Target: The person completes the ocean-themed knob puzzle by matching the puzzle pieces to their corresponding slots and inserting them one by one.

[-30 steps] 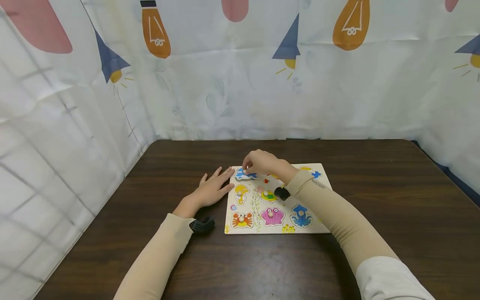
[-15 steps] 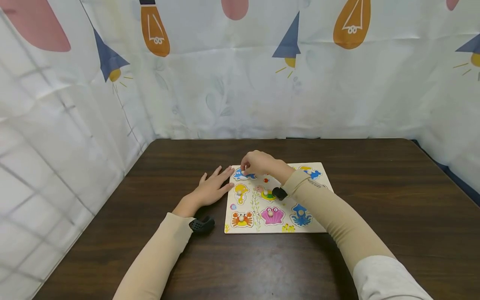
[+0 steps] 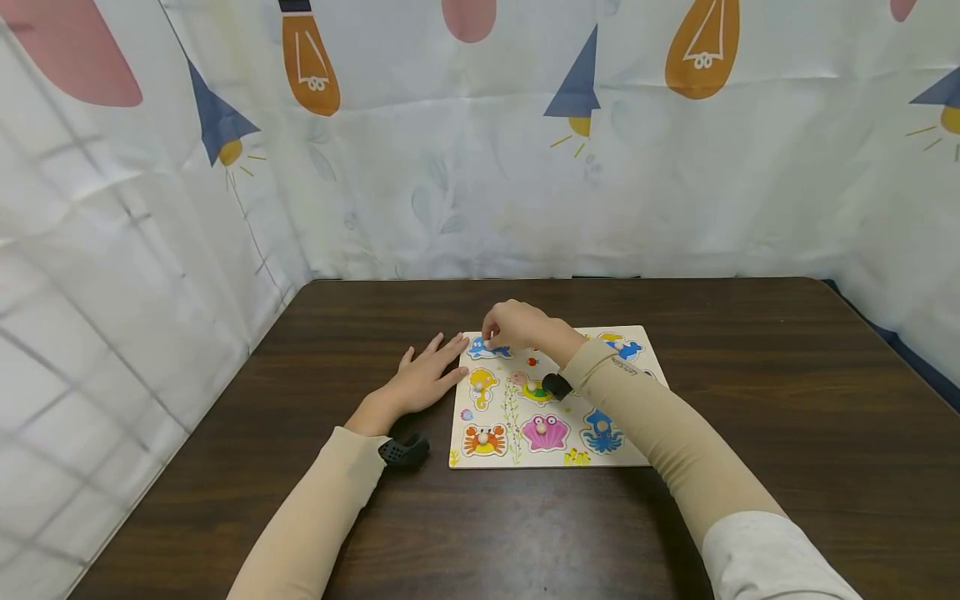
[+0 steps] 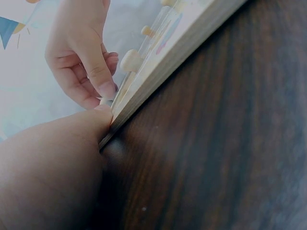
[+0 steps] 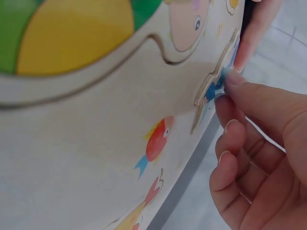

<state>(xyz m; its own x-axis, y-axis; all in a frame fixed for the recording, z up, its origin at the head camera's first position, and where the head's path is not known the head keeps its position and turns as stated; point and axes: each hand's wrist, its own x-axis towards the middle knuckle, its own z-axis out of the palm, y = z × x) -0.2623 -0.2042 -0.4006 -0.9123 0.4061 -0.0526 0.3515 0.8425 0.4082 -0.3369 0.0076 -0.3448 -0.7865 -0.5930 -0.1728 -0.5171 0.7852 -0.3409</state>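
A wooden knob puzzle board [image 3: 495,414] with sea animals lies on the table. At its upper left corner, my right hand [image 3: 521,323] pinches a blue sea-animal puzzle piece [image 3: 477,348] between thumb and fingers. In the right wrist view, the wooden edge of this piece [image 5: 204,88] shows at the board's surface, and the fingertips cover part of it. My left hand [image 3: 423,379] lies with spread, straight fingers beside the board, its fingertips at the left edge. The left wrist view has the thumb [image 4: 98,120] against the board's corner, with the right hand [image 4: 84,57] just beyond.
Other pieces sit on the board: a yellow seahorse [image 3: 482,386], a turtle [image 3: 536,389], a crab [image 3: 484,439], a pink shell [image 3: 546,432] and a blue octopus [image 3: 602,432]. My right forearm crosses the board's right side. A printed curtain [image 3: 480,192] hangs behind the dark table [image 3: 525,533].
My right hand has shifted slightly left with the blue piece, which sits flatter on the board. The right forearm moved too, uncovering more of the upper right piece. The left hand stayed put.
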